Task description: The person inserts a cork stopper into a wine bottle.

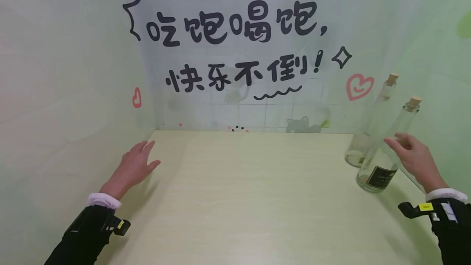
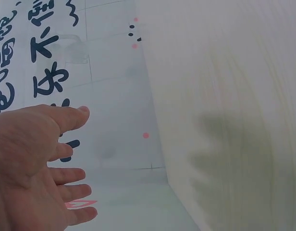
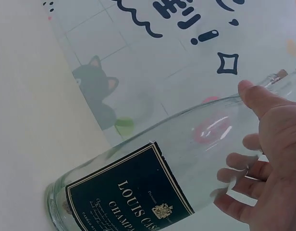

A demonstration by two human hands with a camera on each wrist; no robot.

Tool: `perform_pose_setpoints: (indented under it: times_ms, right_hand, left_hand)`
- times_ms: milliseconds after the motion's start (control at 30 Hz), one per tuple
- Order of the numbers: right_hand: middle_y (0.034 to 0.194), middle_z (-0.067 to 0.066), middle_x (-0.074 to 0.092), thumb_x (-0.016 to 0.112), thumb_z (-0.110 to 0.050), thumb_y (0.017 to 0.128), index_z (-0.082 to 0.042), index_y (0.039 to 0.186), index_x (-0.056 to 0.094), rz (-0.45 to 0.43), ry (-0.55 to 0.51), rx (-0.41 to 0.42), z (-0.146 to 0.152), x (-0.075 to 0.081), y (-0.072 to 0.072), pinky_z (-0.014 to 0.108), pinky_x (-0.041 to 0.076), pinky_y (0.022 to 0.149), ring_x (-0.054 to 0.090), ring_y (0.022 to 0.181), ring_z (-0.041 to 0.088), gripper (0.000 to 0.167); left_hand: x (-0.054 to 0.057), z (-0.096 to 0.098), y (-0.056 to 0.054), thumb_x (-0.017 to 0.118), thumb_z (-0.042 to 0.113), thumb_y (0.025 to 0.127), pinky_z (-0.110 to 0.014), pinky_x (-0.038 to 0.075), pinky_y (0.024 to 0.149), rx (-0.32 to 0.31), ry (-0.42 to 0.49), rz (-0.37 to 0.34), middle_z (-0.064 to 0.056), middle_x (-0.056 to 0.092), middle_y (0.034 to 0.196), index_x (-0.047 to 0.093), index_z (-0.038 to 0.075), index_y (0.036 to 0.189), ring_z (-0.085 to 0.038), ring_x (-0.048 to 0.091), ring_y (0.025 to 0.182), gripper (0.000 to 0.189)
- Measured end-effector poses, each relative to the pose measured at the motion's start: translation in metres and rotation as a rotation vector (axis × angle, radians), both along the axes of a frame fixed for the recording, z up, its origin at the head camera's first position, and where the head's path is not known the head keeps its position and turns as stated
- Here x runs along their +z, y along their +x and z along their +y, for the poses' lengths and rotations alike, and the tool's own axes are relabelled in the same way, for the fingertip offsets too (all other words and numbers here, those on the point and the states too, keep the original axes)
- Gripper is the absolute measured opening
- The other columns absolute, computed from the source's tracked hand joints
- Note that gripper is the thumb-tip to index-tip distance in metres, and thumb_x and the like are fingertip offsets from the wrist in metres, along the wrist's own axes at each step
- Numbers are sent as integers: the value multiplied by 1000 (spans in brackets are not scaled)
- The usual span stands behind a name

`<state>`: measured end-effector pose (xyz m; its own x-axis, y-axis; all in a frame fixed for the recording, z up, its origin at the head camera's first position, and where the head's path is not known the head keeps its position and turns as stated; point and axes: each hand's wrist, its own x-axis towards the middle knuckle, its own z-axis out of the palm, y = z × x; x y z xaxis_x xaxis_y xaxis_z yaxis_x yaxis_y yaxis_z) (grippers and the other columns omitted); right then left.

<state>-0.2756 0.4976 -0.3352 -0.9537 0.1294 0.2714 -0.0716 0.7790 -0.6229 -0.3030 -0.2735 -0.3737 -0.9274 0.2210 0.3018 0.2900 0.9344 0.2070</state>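
On the right, a clear glass bottle (image 1: 380, 162) with a cork and a dark label stands on the table; the label (image 3: 131, 192) fills much of the right wrist view. My right hand (image 1: 417, 159) holds this bottle at its upper body. Its thumb (image 3: 256, 96) lies along one side, and the fingertips show through the glass on the other. A second corked bottle (image 1: 358, 148) stands just behind, partly covered by the first. My left hand (image 1: 132, 167) hovers above the table's left side, fingers extended and thumb apart, touching nothing.
A pale wooden table (image 1: 250, 191) spreads between the hands. Fabric walls enclose it at the left, back and right; the back wall (image 1: 239, 109) carries dark lettering and small drawings. The bottles stand near the right wall (image 1: 445, 134).
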Motion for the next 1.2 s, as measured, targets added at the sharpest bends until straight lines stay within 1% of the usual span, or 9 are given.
perform_pose_setpoints:
  times_ms: [100, 167, 267, 333, 433, 500, 600, 833, 1200]
  right_hand:
    - [140, 43, 43, 45, -47, 109, 13, 155, 26, 4, 8, 9, 4, 2, -1, 63, 44, 83, 43, 122, 60, 78]
    - [140, 44, 43, 46, -46, 109, 13, 155, 23, 9, 4, 9, 7, 2, -2, 54, 48, 80, 43, 122, 60, 79]
    - [140, 44, 44, 47, -46, 108, 13, 156, 21, 18, -7, -3, 11, 3, -4, 32, 47, 71, 44, 123, 59, 80]
    - [141, 44, 44, 48, -46, 108, 13, 156, 19, 15, -20, -12, 14, 4, -5, 29, 46, 70, 43, 124, 59, 81]
    - [142, 46, 41, 46, -47, 108, 13, 156, 16, 1, -29, -23, 18, 5, -6, 47, 51, 76, 41, 125, 61, 83]
    - [143, 47, 38, 45, -48, 108, 13, 156, 15, -9, -35, -24, 21, 5, -6, 65, 47, 81, 40, 126, 63, 84]
    - [145, 49, 35, 43, -49, 108, 14, 156, 13, -23, -39, -29, 25, 6, -7, 74, 42, 88, 37, 128, 65, 85]
    - [147, 50, 31, 39, -50, 109, 14, 157, 8, -38, -58, -49, 28, 5, -5, 79, 37, 93, 34, 128, 69, 86]
    - [146, 50, 32, 38, -51, 108, 15, 157, 7, -9, -27, -91, 28, 0, -2, 78, 39, 91, 36, 127, 69, 87]
  left_hand:
    - [1, 2, 0, 69, 22, 98, -76, 33, 104, 0, -5, -1, -43, 35, 150, 35, -14, 151, -58, 33, 138, 72]
    - [1, 3, 0, 69, 22, 98, -77, 33, 103, 3, -8, -2, -42, 36, 149, 35, -14, 151, -58, 34, 138, 72]
    - [1, 3, 0, 69, 22, 98, -77, 35, 102, 4, -13, -3, -42, 36, 149, 35, -14, 151, -58, 35, 137, 73]
    - [1, 3, 0, 69, 22, 98, -76, 35, 102, 5, -10, -5, -42, 36, 149, 35, -14, 151, -58, 35, 137, 73]
    - [0, 1, 1, 70, 22, 98, -77, 35, 101, 4, -11, -7, -42, 36, 149, 35, -14, 151, -58, 35, 136, 73]
    - [0, 0, 1, 70, 23, 98, -77, 35, 101, 4, -8, -11, -43, 36, 149, 35, -14, 151, -58, 35, 136, 74]
    - [-1, -1, 2, 70, 22, 98, -77, 35, 101, 3, -1, -12, -43, 36, 149, 34, -13, 152, -59, 35, 136, 74]
    - [-6, -3, 2, 71, 21, 97, -78, 33, 103, 10, 11, -10, -43, 33, 150, 33, -14, 153, -59, 34, 136, 75]
    - [-7, -6, 4, 71, 22, 97, -78, 32, 103, 15, 13, -14, -44, 30, 152, 33, -14, 152, -60, 32, 137, 76]
